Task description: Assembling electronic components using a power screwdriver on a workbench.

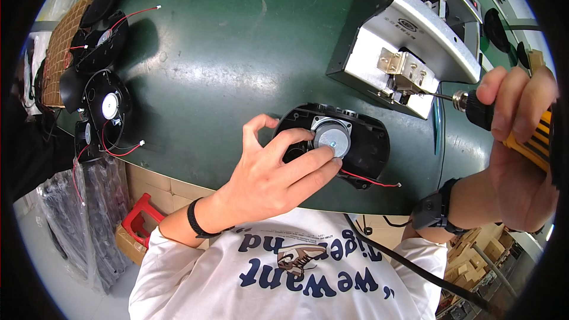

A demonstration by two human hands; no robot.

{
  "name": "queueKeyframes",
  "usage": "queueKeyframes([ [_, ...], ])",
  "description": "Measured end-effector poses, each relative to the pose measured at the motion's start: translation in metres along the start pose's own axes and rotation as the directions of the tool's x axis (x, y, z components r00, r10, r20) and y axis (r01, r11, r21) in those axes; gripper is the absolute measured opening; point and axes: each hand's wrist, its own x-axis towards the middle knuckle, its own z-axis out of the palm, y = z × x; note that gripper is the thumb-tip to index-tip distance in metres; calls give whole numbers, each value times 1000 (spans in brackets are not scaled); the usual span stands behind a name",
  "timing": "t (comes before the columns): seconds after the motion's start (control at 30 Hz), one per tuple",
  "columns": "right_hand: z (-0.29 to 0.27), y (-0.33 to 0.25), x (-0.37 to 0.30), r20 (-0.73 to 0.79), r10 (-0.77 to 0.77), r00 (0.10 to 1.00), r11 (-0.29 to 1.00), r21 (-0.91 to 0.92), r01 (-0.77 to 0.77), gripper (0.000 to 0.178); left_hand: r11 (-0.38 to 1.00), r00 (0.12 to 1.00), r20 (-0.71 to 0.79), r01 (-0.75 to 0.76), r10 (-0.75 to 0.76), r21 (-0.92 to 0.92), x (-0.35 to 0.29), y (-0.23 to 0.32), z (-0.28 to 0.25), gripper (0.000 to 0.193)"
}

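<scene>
On the green table in front of me lies a black plastic housing with a round grey speaker seated in it. A red wire runs out toward its right side. My left hand is over the housing, its fingers pressing on the speaker and its thumb at the housing's left edge. My right hand grips a black and yellow electric screwdriver. The screwdriver's bit points left, with its tip at the metal outlet of a silver screw feeder.
Several black housings with round speakers and red wires stand at the table's left edge, beside a brown woven basket. A red stool and clear plastic wrapping are below the left side. A black cable crosses near my body.
</scene>
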Motion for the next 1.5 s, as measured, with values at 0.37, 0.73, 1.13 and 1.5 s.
queueKeyframes([
  [0.37, -4, 19, -16, -282, -132, 950, 989, -109, 105, 35, 999, 999, -38, -39, 39, 17, 1, -6, 5, 38],
  [0.73, 25, 1, -25, -424, -345, 837, 939, -141, 315, 29, 1000, 995, -95, -29, 28, -9, -5, -8, 13, 41],
  [1.13, 37, 36, 11, -309, -549, 777, 787, 121, 604, 39, 999, 993, -117, -16, 11, -45, -1, -2, 17, 44],
  [1.5, 37, 41, 17, -258, -555, 790, 802, 86, 591, 35, 999, 993, -119, 0, -4, -34, -1, -2, 17, 42],
])
